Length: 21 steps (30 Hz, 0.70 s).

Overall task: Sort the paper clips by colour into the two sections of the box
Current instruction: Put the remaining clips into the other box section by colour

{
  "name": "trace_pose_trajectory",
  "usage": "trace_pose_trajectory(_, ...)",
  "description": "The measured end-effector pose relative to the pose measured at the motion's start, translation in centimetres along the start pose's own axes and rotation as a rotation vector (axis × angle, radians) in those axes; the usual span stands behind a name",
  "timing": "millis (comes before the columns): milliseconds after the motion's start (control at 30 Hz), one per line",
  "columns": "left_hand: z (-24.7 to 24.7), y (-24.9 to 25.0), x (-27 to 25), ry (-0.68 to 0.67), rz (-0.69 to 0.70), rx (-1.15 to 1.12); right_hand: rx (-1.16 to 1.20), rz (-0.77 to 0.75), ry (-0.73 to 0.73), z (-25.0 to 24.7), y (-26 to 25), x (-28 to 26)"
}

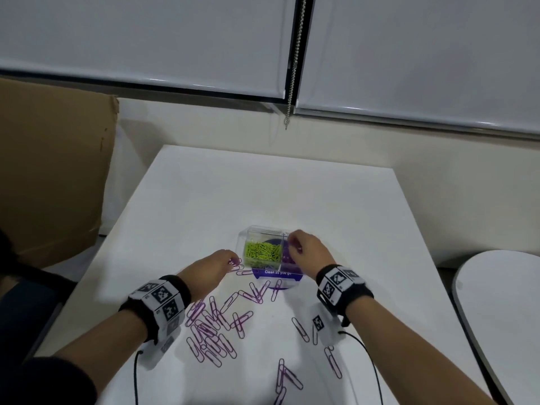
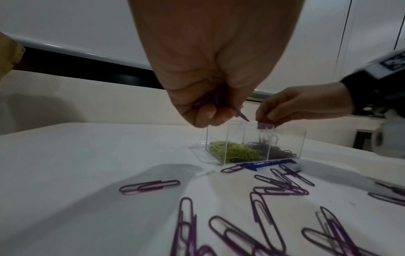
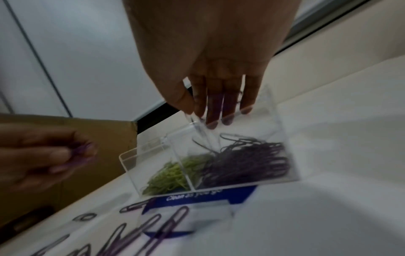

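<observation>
Purple paper clips [image 2: 215,101], partly hidden, are pinched by the left hand [image 2: 208,72]; right hand [image 3: 210,72] fingers are extended, blurred, over the clear box [image 3: 282,138].

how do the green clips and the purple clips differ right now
The green clips are small and all lie in the box's left section; the purple clips are larger and mostly scattered on the table, some in the right section, a few held in the left hand. Both are coloured wire clips.

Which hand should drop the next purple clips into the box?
Left. The left hand already pinches purple clips beside the box, while the right hand's straight fingers show none.
</observation>
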<state>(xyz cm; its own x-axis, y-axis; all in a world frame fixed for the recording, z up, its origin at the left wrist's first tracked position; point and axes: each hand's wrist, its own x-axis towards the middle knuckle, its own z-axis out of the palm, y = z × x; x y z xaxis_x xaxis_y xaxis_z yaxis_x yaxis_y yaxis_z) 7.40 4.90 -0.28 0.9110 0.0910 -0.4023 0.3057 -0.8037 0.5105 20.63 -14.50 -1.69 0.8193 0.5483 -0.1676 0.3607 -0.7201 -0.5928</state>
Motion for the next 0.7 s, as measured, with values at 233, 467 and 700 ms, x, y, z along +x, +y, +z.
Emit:
trace_pose_trajectory(233, -1.0, 5.2, 4.6, 0.056, 0.215, 0.144, 0.079, -0.076, 0.159, -2.2, 3.4, -4.4)
trace_pose_trajectory(467, 1.5, 10.6, 9.8, 0.007, 0.333, 0.41, -0.22, 0.081, -0.077, 0.2, 7.6, -11.5)
trace_pose_trajectory(700, 2.5, 11.4, 7.3, 0.055, 0.426, 0.538, -0.213, 0.273, -0.147, 1.9, 7.6, -15.3)
